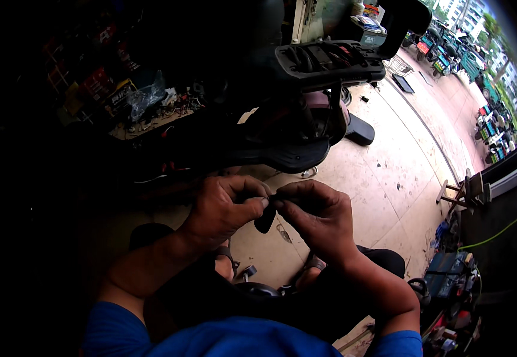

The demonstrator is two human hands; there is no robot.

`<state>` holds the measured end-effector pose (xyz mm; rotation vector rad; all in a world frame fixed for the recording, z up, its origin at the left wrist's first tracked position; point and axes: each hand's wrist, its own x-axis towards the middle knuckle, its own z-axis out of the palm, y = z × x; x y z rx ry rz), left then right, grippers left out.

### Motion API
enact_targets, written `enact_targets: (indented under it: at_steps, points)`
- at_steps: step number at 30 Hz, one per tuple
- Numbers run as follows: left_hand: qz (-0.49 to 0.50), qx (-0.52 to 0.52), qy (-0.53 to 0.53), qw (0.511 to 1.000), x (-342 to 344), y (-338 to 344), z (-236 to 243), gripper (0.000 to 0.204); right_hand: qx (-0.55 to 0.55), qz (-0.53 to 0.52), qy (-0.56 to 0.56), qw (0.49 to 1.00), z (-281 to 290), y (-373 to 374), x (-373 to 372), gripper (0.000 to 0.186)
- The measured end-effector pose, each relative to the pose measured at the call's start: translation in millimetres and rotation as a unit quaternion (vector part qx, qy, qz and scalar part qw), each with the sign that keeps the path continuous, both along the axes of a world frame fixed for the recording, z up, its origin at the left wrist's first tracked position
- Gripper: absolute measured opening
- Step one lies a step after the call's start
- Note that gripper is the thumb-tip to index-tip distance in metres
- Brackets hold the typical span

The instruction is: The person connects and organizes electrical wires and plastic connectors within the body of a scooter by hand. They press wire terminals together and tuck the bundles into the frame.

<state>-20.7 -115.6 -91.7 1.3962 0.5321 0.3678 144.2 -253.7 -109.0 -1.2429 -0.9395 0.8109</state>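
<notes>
On the pale tiled floor (374, 190) we have a large dark scooter with black plastic trim (294, 156). Our bare left hand (226, 208) and bare right hand (323, 217) meet, fingertips pinching a small, flat, dark, round-ended piece (264, 222) that hangs between them. It is in hand, apart from the scooter; how much work is done or left, we cannot tell.

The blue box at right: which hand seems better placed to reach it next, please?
Probably the right hand: nearer the blue box than the left hand, though both pinch a dark piece.
</notes>
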Motion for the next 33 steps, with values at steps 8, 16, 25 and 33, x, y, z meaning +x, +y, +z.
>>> enact_targets:
  at_steps: [8, 16, 25, 33]
  points:
    - [0.029, 0.001, -0.014, 0.999, 2.1, -1.6, -14.2, 0.012, 0.010, 0.014, 0.008, 1.000, -2.5, 1.4, 4.2, 0.017]
    - [-0.005, 0.106, -0.074, 0.992, 2.7, -2.6, -10.8, 0.022, -0.052, 0.004, 0.082, 0.995, 5.0, 2.0, 6.5, 0.019]
    - [-0.023, 0.054, -0.024, 0.998, -0.9, 5.6, -10.8, 0.023, -0.118, 0.014, 0.162, 0.980, 11.4, 0.2, 9.1, 0.026]
    - [-0.034, 0.075, -0.055, 0.995, -2.4, 9.7, -17.0, 0.024, 0.021, 0.022, -0.015, 0.999, 3.8, -0.6, 9.0, 0.017]
